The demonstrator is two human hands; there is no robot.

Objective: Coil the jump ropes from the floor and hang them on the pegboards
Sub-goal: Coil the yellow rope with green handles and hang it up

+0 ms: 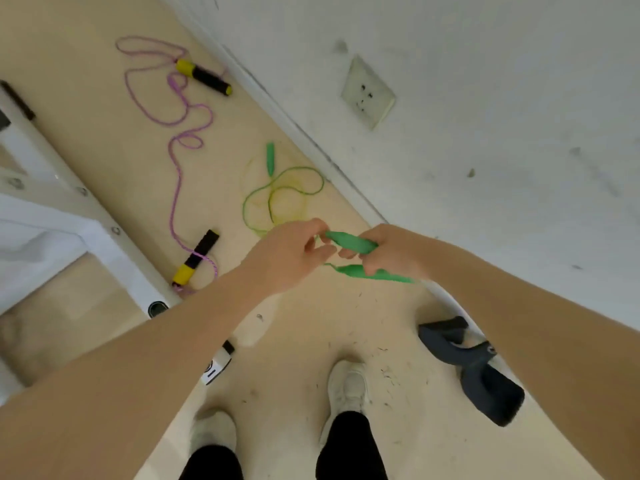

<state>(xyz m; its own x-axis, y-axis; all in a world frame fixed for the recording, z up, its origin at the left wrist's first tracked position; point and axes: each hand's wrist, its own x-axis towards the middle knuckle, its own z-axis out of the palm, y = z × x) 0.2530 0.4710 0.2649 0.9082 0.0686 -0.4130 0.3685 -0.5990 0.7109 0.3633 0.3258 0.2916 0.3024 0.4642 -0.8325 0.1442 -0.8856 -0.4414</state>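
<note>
My right hand [391,252] grips two green jump-rope handles [349,242], one above the other, pointing left. My left hand [294,252] pinches the thin green cord right at the tip of the upper handle. The green rope [282,194] trails down in loose loops on the beige floor, where a third green handle [270,159] lies. A purple rope [173,109] with yellow-and-black handles [204,77] sprawls on the floor to the left, its second handle [195,258] nearer me. No pegboard is in view.
A white wall with a socket [369,93] runs along the right. A white frame [104,216] stands on the left. A dark grey object [474,368] lies by the wall near my shoes [348,386].
</note>
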